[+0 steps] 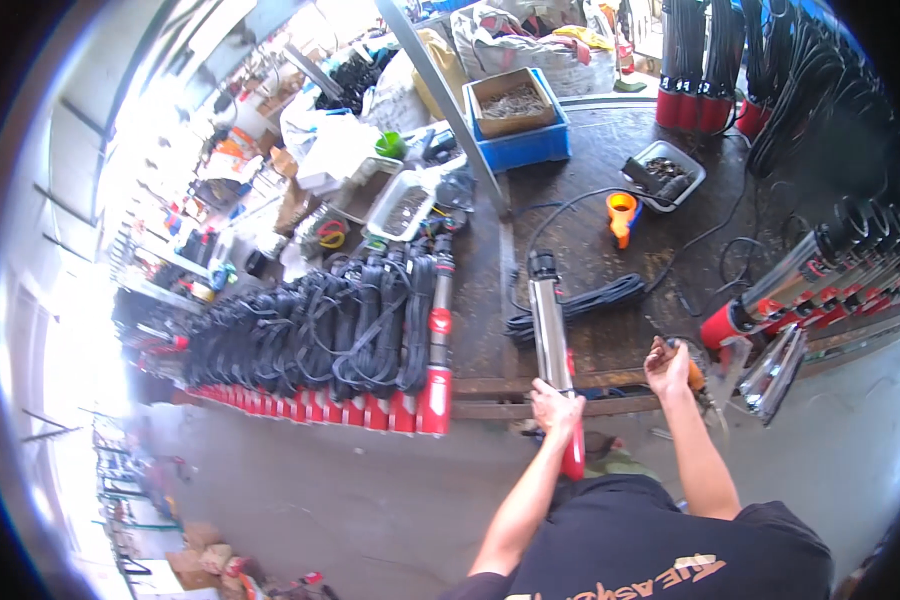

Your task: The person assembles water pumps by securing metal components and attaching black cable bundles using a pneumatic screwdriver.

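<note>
My left hand [556,408] is wrapped round the lower part of a long silver pump [548,325] with a red end and a black top. The pump lies over the front edge of the dark workbench, its red end toward my body. A coiled black cable [602,300] lies beside it on the right. My right hand [668,368] is at the bench edge, right of the pump and apart from it. Its fingers are closed on a slim tool with a thin tip, which looks like a screwdriver [656,328]; my hand hides most of it.
Rows of red-ended pumps with bundled black cables [310,320] stand left; more pumps [770,295] lean right. On the workbench [590,150] are an orange cup-like piece [621,215], a white tray of small parts [692,164] and a blue bin [522,148] holding a cardboard box.
</note>
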The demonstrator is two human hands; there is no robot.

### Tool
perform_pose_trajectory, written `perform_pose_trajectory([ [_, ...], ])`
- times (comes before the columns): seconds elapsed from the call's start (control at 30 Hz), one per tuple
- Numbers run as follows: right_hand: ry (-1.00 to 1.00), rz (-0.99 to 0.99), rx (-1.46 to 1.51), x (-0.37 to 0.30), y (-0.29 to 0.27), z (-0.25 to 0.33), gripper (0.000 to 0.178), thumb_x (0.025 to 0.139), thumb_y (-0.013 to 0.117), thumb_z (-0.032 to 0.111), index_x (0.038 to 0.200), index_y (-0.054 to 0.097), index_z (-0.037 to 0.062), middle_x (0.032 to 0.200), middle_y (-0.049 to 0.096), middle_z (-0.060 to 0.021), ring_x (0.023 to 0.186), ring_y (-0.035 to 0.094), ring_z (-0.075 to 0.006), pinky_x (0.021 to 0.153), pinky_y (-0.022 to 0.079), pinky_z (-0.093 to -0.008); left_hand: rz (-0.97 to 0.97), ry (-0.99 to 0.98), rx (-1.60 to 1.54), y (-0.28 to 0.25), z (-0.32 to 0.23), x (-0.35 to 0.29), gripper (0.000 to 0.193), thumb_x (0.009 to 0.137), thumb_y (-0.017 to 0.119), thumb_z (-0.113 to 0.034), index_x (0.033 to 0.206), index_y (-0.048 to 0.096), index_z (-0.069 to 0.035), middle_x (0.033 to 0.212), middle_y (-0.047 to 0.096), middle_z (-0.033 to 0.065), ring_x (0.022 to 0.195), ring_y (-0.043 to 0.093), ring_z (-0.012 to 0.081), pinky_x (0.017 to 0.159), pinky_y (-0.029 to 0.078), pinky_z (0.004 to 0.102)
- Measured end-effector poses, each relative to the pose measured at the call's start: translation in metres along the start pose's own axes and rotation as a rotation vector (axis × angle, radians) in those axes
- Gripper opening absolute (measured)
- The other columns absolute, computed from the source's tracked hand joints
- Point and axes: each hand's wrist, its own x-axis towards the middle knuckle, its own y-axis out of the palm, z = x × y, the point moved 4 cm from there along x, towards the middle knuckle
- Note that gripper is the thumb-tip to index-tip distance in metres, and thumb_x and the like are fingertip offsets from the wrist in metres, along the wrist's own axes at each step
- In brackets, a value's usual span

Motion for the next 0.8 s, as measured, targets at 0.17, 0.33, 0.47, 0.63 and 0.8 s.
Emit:
perform_pose_trajectory([
  [0.17,-0.979,0.432,-1.473,-0.014,0.108,-0.04,0.022,0.086,0.061,0.006,0.107,0.068,0.0026,0.088,0.07,-0.0101,0.072,0.065,-0.0207,0.065,0.053,-0.0329,0.036,0.041,0.008,-0.024,0.005,0.033,0.083,0.058,0.084,-0.029,0.122,0.04,-0.001,0.114,0.06,0.0266,0.107,0.062,0.0436,0.094,0.052,0.0493],
  [0.33,-1.386,0.402,-2.28,-0.007,0.159,-0.068,0.061,0.068,0.066,0.006,0.128,0.055,0.0018,0.128,0.054,-0.0151,0.122,0.049,-0.0342,0.103,0.04,-0.0431,-0.064,0.042,0.03,-0.078,0.001,0.09,0.078,0.056,0.084,-0.027,0.118,0.042,-0.004,0.108,0.061,0.0214,0.103,0.063,0.0422,0.091,0.052,0.0498],
  [0.47,-1.225,0.488,-2.721,0.005,0.173,-0.1,0.101,0.059,0.088,0.023,0.147,0.039,0.0045,0.148,0.04,-0.0142,0.141,0.036,-0.0322,0.114,0.032,-0.0448,-0.134,-0.026,0.154,-0.102,0.019,0.141,0.077,0.06,0.084,-0.028,0.122,0.045,-0.006,0.11,0.06,0.0205,0.105,0.063,0.0409,0.09,0.051,0.0517],
  [0.63,-1.366,0.538,-2.899,0.042,0.169,-0.098,0.092,0.061,0.089,0.027,0.14,0.047,0.0056,0.134,0.051,-0.0127,0.129,0.047,-0.0289,0.113,0.034,-0.0447,-0.679,0.388,0.501,-0.098,-0.001,0.134,0.069,0.078,0.068,-0.016,0.142,0.043,-0.006,0.136,0.043,0.0237,0.128,0.042,0.0421,0.114,0.03,0.0538],
  [0.8,-1.21,0.623,-2.845,0.05,0.19,-0.098,0.056,0.059,0.079,0.019,0.11,0.06,0.0073,0.113,0.061,-0.0118,0.113,0.057,-0.0292,0.102,0.044,-0.0394,-0.643,0.458,0.724,-0.067,0.055,0.139,0.05,0.096,0.051,-0.015,0.145,0.044,-0.005,0.142,0.043,0.0223,0.13,0.045,0.0447,0.113,0.033,0.0578],
])
